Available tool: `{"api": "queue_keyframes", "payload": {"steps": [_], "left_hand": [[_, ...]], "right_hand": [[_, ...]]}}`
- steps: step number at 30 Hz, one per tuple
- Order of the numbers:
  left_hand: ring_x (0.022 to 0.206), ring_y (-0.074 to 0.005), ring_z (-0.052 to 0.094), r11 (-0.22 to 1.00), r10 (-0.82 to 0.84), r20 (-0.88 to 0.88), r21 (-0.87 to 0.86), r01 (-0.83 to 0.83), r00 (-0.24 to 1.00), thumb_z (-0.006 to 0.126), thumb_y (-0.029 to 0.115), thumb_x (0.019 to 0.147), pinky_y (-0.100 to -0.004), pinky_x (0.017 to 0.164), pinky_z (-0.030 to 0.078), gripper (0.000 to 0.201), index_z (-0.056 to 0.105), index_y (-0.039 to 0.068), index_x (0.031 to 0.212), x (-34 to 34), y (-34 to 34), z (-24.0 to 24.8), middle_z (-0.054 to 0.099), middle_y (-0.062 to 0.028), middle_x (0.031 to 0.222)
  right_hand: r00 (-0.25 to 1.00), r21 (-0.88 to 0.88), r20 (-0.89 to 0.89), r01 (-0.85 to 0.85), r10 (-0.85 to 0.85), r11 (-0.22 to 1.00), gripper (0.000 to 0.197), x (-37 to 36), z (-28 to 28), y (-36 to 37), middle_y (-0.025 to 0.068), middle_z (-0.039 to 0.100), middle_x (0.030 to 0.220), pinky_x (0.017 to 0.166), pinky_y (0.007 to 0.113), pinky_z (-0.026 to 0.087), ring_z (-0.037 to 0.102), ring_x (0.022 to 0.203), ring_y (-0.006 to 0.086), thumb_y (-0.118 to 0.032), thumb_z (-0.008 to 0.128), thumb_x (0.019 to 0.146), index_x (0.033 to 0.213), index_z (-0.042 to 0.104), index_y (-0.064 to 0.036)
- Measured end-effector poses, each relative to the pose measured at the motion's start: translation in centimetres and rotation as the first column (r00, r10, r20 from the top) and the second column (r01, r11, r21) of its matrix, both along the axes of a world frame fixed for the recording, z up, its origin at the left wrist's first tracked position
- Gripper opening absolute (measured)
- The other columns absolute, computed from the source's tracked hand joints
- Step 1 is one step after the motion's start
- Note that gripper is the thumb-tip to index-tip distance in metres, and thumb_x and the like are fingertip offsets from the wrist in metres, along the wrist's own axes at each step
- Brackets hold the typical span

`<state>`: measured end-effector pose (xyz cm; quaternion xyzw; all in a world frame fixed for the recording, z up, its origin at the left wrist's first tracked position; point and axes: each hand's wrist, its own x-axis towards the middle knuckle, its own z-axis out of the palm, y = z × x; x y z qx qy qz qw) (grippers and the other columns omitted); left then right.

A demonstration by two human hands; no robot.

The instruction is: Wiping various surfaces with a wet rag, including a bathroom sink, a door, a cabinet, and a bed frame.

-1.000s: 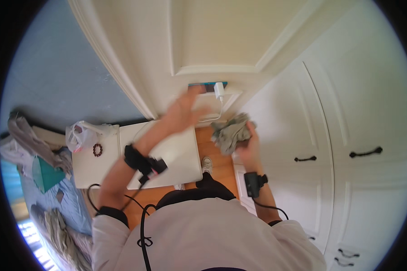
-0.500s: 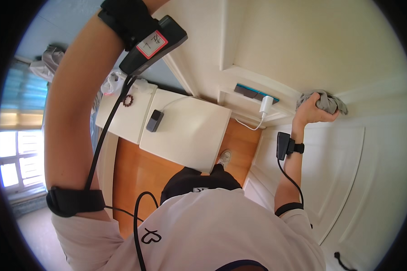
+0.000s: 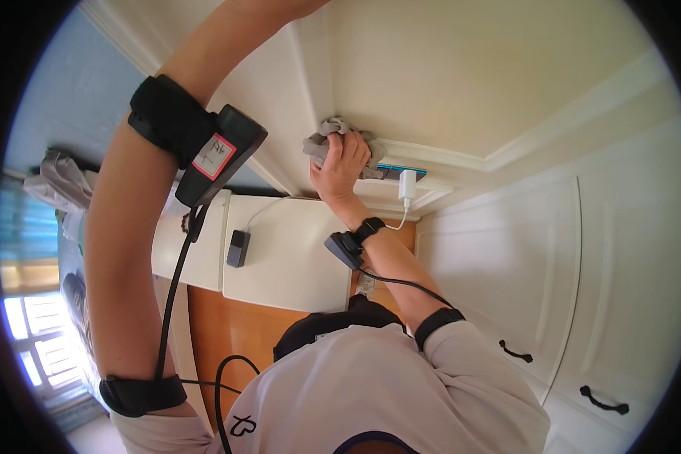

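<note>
My right hand (image 3: 343, 160) is shut on a crumpled grey cloth (image 3: 320, 141) and presses it against the white panelled wall (image 3: 446, 83), just left of a white charger plug (image 3: 407, 185). A black strap with a small device sits on that wrist (image 3: 349, 244). My left forearm (image 3: 140, 219) rises across the left of the view with a black device strapped on it (image 3: 216, 155). The left hand itself is beyond the top edge.
Below the hand stands a white cabinet top (image 3: 295, 261) with a small dark device (image 3: 237, 248) and a cable on it. White wardrobe doors with black handles (image 3: 515, 352) fill the right. Wooden floor (image 3: 227, 333) lies below, and a bright window (image 3: 23, 340) at far left.
My right hand has carried the cloth leftward along the wall, from the right of the charger plug to its left. The left arm stays raised.
</note>
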<state>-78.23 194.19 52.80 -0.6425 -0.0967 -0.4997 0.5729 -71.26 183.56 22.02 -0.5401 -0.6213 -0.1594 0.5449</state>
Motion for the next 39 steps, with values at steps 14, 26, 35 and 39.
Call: {"api": "queue_keyframes", "payload": {"steps": [14, 26, 35, 39], "left_hand": [[0.124, -0.0331, 0.034, 0.89, 0.031, 0.182, -0.453, 0.056, 0.983, 0.049, -0.002, 0.065, -0.0498, 0.1, 0.026, 0.057, 0.047, 0.005, 0.122, 0.0, -5.5, 0.7, 0.04, -0.0145, 0.133], [0.124, -0.036, 0.033, 0.852, -0.274, 0.224, -0.394, 0.344, 0.935, 0.048, -0.004, 0.071, -0.0498, 0.103, 0.022, 0.044, 0.04, 0.0, 0.115, 0.1, -3.1, -0.7, 0.036, -0.0238, 0.132], [0.126, -0.044, 0.021, 0.809, -0.441, 0.295, -0.277, 0.518, 0.847, 0.046, 0.05, 0.084, -0.0549, 0.103, 0.016, 0.068, 0.026, 0.002, 0.129, -1.0, -2.1, -1.6, 0.022, -0.0303, 0.135], [0.122, -0.0425, 0.032, 0.845, -0.401, 0.146, -0.322, 0.427, 0.904, 0.042, 0.061, 0.081, -0.0611, 0.098, 0.021, 0.078, 0.026, 0.004, 0.131, -1.4, -2.8, -1.1, 0.029, -0.0271, 0.133]], "right_hand": [[0.951, 0.237, 0.303, -0.019, -0.055, 0.971, 0.047, 19.3, 23.2, 0.2, 0.0106, 0.049, 0.1, 0.086, 0.041, 0.033, 0.045, 0.097, 0.0312, -0.004, 0.065, 0.057, 0.101, 0.05, -0.0076], [0.86, 0.774, 0.438, -0.214, -0.261, 0.595, 0.048, 5.9, 51.1, 5.4, 0.0166, 0.051, 0.103, 0.087, 0.043, 0.03, 0.045, 0.099, 0.0325, -0.018, 0.061, 0.067, 0.11, 0.047, -0.0022], [0.457, 0.235, 0.889, -0.463, 0.002, 0.855, 0.049, 9.6, 33.9, 4.6, 0.0092, 0.05, 0.111, 0.09, 0.045, 0.03, 0.044, 0.107, 0.0279, -0.034, 0.062, 0.066, 0.109, 0.053, -0.0122], [0.18, 0.135, 0.983, -0.619, -0.028, 0.774, 0.031, 10.2, 36.0, 4.3, 0.0079, 0.053, 0.104, 0.088, 0.04, 0.035, 0.048, 0.101, 0.0257, -0.023, 0.057, 0.071, 0.099, 0.056, -0.0092]]}}
